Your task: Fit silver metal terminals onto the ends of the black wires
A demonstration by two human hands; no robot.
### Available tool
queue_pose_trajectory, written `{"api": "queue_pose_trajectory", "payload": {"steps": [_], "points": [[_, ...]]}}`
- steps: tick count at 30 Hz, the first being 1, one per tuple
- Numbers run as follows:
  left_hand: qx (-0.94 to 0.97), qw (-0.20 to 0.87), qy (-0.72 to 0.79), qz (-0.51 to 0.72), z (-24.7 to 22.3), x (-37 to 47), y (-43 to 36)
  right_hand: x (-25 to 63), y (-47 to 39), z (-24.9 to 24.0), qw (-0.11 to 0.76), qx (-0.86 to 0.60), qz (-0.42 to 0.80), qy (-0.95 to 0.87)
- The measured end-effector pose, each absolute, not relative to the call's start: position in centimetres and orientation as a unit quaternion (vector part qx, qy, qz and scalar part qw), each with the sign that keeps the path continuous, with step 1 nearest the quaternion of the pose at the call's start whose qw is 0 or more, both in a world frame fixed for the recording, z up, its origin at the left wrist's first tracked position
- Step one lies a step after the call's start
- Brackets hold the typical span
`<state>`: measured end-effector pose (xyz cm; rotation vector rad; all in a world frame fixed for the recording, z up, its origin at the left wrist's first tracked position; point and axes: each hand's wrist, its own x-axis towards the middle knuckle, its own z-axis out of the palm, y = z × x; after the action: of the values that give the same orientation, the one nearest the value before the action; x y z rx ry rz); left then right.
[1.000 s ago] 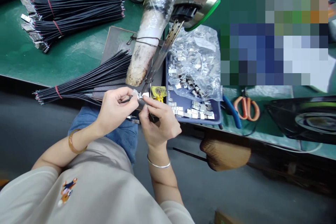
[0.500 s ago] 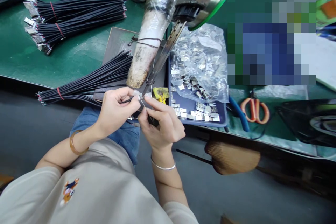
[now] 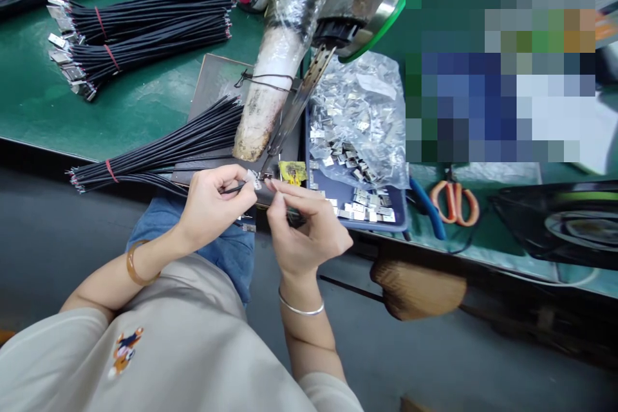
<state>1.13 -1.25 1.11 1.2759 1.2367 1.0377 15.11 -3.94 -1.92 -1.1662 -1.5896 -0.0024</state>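
Connector detail too small to resolve. Left hand (image 3: 212, 206) pinches a thin black cable (image 3: 235, 188) with a metal connector (image 3: 252, 178); right hand (image 3: 309, 225) fingertips pinch the connector.

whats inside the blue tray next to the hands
The blue tray holds loose small metal clips at its near end, and a clear plastic bag of more clips lies over the far part. The tray floor under the bag is covered.
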Motion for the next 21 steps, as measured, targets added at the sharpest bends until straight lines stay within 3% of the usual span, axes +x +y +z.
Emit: {"api": "queue_pose_trajectory", "payload": {"steps": [4, 10, 21], "points": [[0.554, 0.545, 0.48, 0.406, 1.0, 0.4, -1.4, 15.9, -4.4, -1.3, 0.581, -0.516, 0.034, -0.629], [0.598, 0.602, 0.389, 0.359, 1.3, -1.4, -2.1, 15.7, -4.2, -0.7, 0.409, -0.53, 0.027, -0.742], [0.43, 0.705, 0.391, 0.407, 1.1, -1.8, -1.6, 14.3, -2.1, -2.2, 0.349, -0.537, 0.096, -0.762]]}}
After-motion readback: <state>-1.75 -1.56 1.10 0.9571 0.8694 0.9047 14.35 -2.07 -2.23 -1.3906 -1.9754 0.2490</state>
